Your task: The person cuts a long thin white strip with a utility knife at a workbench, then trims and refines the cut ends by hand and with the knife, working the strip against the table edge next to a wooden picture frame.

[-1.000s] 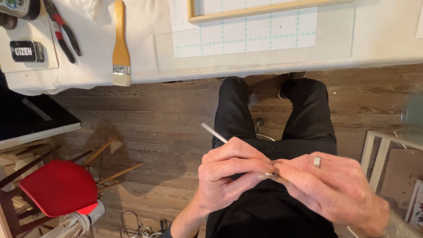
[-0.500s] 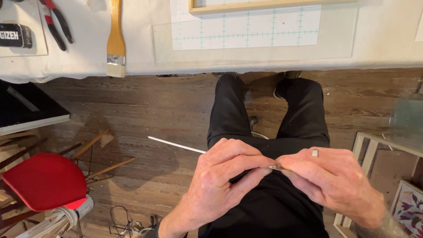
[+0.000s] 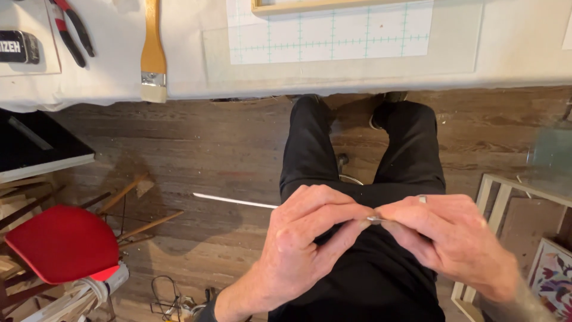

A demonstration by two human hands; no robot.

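My left hand [image 3: 304, 244] and my right hand [image 3: 453, 238] meet over my lap, above black trousers [image 3: 357, 161]. Both pinch a thin white stick [image 3: 235, 201] whose long end juts out to the left of the left hand. A small metal tip [image 3: 375, 220] shows between the fingertips of the two hands. There is a ring on a right-hand finger [image 3: 422, 198]. How much of the stick lies inside the hands is hidden.
A white worktable [image 3: 512, 53] runs along the top with a gridded cutting mat [image 3: 333, 36], a wooden-handled flat brush [image 3: 153, 53] and red-handled pliers [image 3: 71, 33]. A red chair [image 3: 59, 241] stands lower left, a black panel [image 3: 36, 146] left, framed pieces [image 3: 536, 238] right.
The stick has swung from pointing up-left to lying nearly level. My hands stay together over the lap. The view has shifted slightly.
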